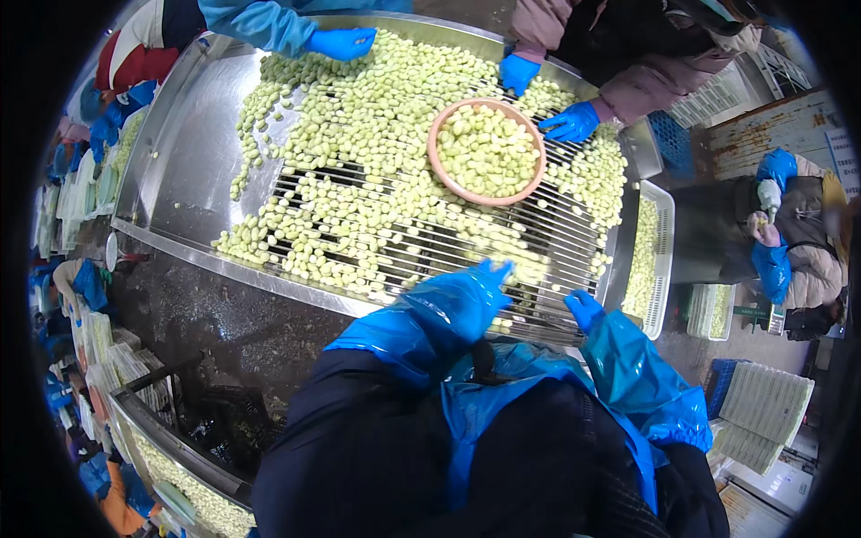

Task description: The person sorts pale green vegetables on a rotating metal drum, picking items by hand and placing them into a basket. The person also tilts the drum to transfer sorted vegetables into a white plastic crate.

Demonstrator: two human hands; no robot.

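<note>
Many pale green oval pieces, like peeled fruits or nuts [397, 121], lie spread over a slatted metal grate [572, 228] set in a stainless steel sorting table [188, 134]. A round pink-brown plastic bowl [437, 168] heaped with the same pieces stands on the grate. My left hand [494, 279], in a blue glove and plastic sleeve, is low over the grate against some blurred pieces; whether it grips any cannot be told. At the table's near edge, my right hand [584, 309] is gloved in blue, partly hidden by its sleeve, with no piece visible in it.
Across the table, a co-worker's gloved hand [343, 44] is at the top left and another's two hands [572, 122] are beside the bowl. A white plastic crate [662, 262] of pieces stands against the right end. Stacked crates [767, 403] are at lower right.
</note>
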